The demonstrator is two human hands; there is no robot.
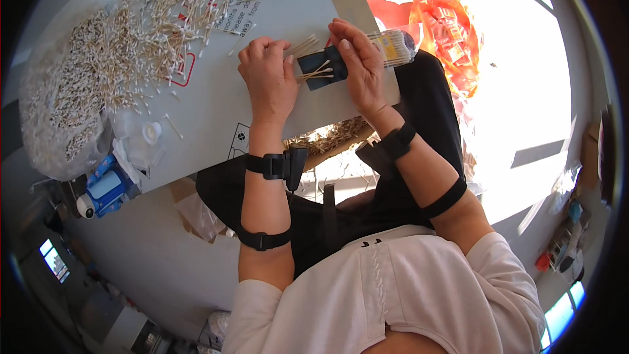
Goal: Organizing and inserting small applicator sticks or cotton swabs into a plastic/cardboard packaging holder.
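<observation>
My left hand is closed, fingers curled, over the left end of a dark flat block. Thin cotton swabs stick out from beneath its thumb across the block. More swabs fan out just behind it. My right hand is at the block's right end, fingers loosely bent and apart from the thumb, with nothing visible between them. Beyond its wrist side lies a clear plastic pack of swabs with a yellow label, at the table edge.
A large heap of loose swabs spills from a clear plastic bag across the grey table. A blue-and-white container stands by the left edge. An orange bag of packs lies to the right. Below, a box holds more swabs.
</observation>
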